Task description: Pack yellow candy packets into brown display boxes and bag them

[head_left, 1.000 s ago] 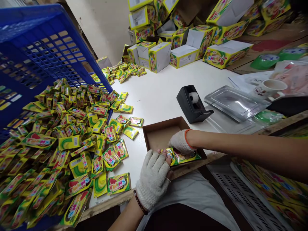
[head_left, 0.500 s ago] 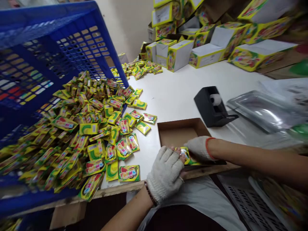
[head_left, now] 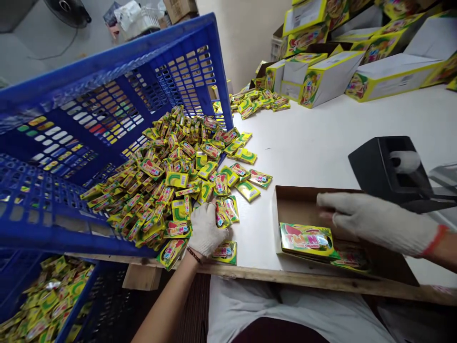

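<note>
My left hand (head_left: 207, 230), in a white knit glove with bare fingertips, lies on the front of a heap of small yellow-green "TWINS" packets (head_left: 178, 178). Its fingers are apart, pointing down among the packets, and partly hidden. Over an open brown cardboard box (head_left: 296, 202) hovers my gloved right hand (head_left: 371, 219), fingers stretched out and nothing in them. Inside the box, along its near side, lie a "TWINS" packet (head_left: 305, 238) and more packets beside it, partly in shadow. One packet (head_left: 226, 252) rests on the table just right of my left wrist.
A tipped blue crate (head_left: 217, 62) holds the heap at left. Behind the box stands a black tape dispenser (head_left: 378, 166). Printed cartons (head_left: 328, 78) line the back of the white table (head_left: 300, 138). Below left, another blue crate (head_left: 76, 302) contains packets.
My left hand has moved from the box to the heap on the left. My right hand has lifted off the packets inside the box and opened. The view has swung left.
</note>
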The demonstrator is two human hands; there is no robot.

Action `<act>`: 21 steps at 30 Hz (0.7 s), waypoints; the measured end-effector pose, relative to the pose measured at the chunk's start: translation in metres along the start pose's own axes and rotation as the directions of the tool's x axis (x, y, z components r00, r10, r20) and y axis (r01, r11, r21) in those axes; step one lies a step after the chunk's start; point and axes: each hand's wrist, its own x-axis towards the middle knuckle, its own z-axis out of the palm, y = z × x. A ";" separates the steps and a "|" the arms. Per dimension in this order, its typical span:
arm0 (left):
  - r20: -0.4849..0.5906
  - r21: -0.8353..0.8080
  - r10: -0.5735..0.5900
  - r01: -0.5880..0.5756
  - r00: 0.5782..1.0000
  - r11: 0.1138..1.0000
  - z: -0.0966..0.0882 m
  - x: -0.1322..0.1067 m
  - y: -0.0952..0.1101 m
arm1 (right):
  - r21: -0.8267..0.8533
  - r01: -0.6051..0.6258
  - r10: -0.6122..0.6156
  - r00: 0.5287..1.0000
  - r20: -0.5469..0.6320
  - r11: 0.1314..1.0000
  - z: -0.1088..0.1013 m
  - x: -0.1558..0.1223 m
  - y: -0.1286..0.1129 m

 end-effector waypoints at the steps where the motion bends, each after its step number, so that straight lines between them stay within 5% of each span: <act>1: -0.102 -0.038 0.039 -0.043 0.994 0.998 -0.002 -0.003 0.006 | 0.033 0.021 -0.022 1.000 0.021 0.999 -0.009 0.003 -0.019; 4: -0.408 -0.071 0.231 -0.283 0.883 0.957 -0.010 -0.007 0.034 | 0.198 0.030 -0.037 0.999 0.035 0.980 -0.014 0.017 -0.079; 6: -0.520 -0.086 0.299 -0.397 0.800 0.914 -0.014 -0.005 0.051 | 0.352 -0.016 -0.055 0.980 0.192 0.936 0.002 0.030 -0.107; 7: -0.533 -0.110 0.283 -0.397 0.797 0.911 -0.014 -0.003 0.056 | 0.387 -0.060 -0.054 0.959 0.278 0.920 0.011 0.036 -0.116; 9: -0.447 -0.173 0.172 -0.273 0.878 0.946 -0.012 0.001 0.059 | 0.397 -0.138 -0.006 0.940 0.341 0.907 0.026 0.050 -0.121; 12: -0.110 -0.124 -0.071 0.057 0.991 0.991 -0.001 0.008 0.052 | 0.383 -0.187 0.062 0.947 0.315 0.905 0.030 0.068 -0.108; 15: 0.052 0.036 -0.177 0.176 0.983 0.984 0.015 0.015 0.046 | 0.340 -0.128 0.032 0.961 0.275 0.932 0.020 0.076 -0.092; 18: 0.053 0.041 -0.189 0.187 0.980 0.981 0.028 0.020 0.047 | 0.211 0.062 -0.113 0.964 0.239 0.976 0.013 0.079 -0.085; 21: 0.048 -0.040 -0.161 0.163 0.986 0.986 0.032 0.019 0.045 | -0.035 0.310 -0.289 0.916 0.279 0.950 0.014 0.083 -0.089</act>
